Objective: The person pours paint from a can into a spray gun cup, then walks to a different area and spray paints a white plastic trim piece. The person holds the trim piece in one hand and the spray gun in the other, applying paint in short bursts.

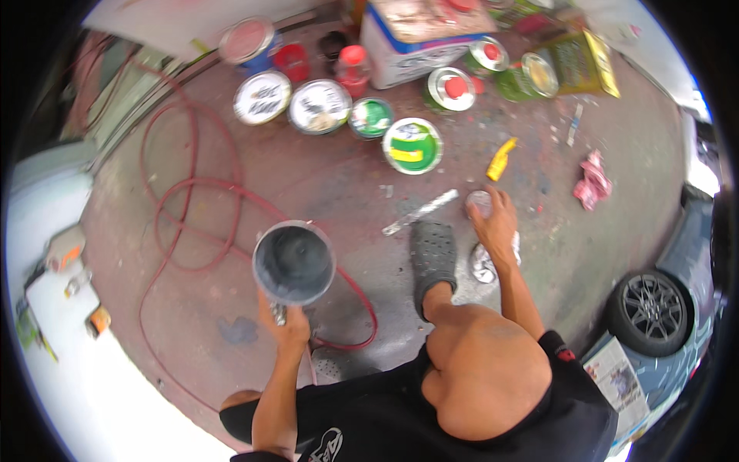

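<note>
Grey inside, an open cup sits just beyond the left hand, which wraps around its metal fitting; its mouth faces up. Well apart rightward, the right hand touches a round disc at its fingertips; whether gripped, I cannot tell.

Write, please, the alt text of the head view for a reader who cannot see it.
A person's left hand holds an open cup, grey inside, while the right hand touches a round disc. Cans stand ahead on the floor, and a red hose lies in loops at left.
</note>
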`<action>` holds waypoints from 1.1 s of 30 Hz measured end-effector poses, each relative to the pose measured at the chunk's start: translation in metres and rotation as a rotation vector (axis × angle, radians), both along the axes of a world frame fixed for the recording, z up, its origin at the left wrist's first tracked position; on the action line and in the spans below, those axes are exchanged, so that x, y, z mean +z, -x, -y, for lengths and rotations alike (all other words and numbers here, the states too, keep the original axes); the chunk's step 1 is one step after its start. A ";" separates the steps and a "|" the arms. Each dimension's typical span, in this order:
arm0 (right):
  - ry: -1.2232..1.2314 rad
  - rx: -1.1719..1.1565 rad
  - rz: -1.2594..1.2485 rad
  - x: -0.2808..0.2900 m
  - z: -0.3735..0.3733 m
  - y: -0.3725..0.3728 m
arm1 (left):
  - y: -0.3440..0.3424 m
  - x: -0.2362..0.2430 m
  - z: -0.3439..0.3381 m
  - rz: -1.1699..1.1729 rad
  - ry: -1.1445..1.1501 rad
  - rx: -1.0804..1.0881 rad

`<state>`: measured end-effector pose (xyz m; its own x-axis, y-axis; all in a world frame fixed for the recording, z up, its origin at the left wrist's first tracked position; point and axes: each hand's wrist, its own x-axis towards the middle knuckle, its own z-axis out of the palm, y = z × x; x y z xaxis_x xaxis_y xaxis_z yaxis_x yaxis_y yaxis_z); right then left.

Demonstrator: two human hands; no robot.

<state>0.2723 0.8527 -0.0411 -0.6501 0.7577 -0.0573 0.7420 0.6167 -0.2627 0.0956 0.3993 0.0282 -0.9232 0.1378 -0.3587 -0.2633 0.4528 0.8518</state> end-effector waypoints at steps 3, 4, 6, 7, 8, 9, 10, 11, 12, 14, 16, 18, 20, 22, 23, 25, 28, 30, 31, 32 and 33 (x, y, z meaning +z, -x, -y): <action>0.062 -0.032 0.075 -0.003 0.012 -0.026 | 0.002 0.025 -0.016 0.006 -0.076 -0.020; 0.088 -0.023 0.054 -0.011 0.007 -0.032 | 0.004 0.030 -0.024 -0.039 -0.086 -0.050; 0.110 0.003 0.039 -0.017 0.005 -0.026 | 0.010 0.044 -0.042 -0.147 -0.093 -0.109; 0.110 0.026 0.042 -0.016 0.002 -0.024 | 0.014 0.048 -0.049 -0.201 -0.090 -0.139; 0.109 0.047 0.046 -0.014 0.000 -0.020 | 0.021 0.047 -0.045 -0.148 -0.120 -0.096; 0.130 0.027 0.071 -0.013 0.000 -0.021 | 0.017 0.050 -0.040 -0.157 -0.117 -0.087; 0.144 -0.003 0.090 -0.011 -0.001 -0.020 | 0.018 0.051 -0.038 -0.172 -0.121 -0.088; 0.158 -0.034 0.108 -0.009 -0.001 -0.020 | 0.021 0.052 -0.037 -0.187 -0.126 -0.091; 0.120 -0.054 0.088 -0.008 -0.001 -0.019 | 0.023 0.050 -0.040 -0.213 -0.120 -0.111; 0.060 -0.080 0.059 0.001 0.010 -0.016 | 0.015 0.052 -0.044 -0.251 -0.091 -0.138; 0.041 -0.102 0.055 0.003 0.021 -0.013 | 0.022 0.053 -0.038 -0.191 -0.163 -0.054; 0.042 -0.112 0.028 0.006 0.028 -0.009 | 0.022 0.055 -0.035 -0.178 -0.178 -0.045; 0.064 -0.116 -0.016 0.016 0.034 -0.007 | 0.011 0.061 -0.034 -0.205 -0.134 -0.114; 0.072 -0.148 -0.048 0.031 0.043 0.006 | 0.021 0.055 -0.029 -0.228 -0.125 -0.118; 0.074 -0.163 -0.064 0.035 0.046 0.011 | 0.025 0.053 -0.028 -0.240 -0.121 -0.119; 0.067 -0.163 -0.098 0.038 0.051 0.012 | 0.020 0.057 -0.027 -0.269 -0.199 -0.093; 0.076 -0.169 -0.131 0.039 0.065 0.021 | 0.021 0.056 -0.029 -0.254 -0.209 -0.100; 0.079 -0.160 -0.160 0.029 0.072 0.021 | 0.019 0.057 -0.026 -0.237 -0.217 -0.086; 0.097 -0.148 -0.168 0.032 0.077 0.023 | 0.021 0.059 -0.020 -0.238 -0.241 -0.070; 0.115 -0.136 -0.175 0.035 0.082 0.026 | 0.022 0.061 -0.015 -0.238 -0.263 -0.053; 0.133 -0.124 -0.183 0.037 0.086 0.029 | 0.022 0.061 -0.016 -0.261 -0.228 -0.078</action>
<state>0.2429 0.7667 -0.0039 -0.5610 0.8262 -0.0522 0.7428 0.4745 -0.4723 0.0732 0.4149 0.0890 -0.9633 0.2608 -0.0639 0.0043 0.2531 0.9674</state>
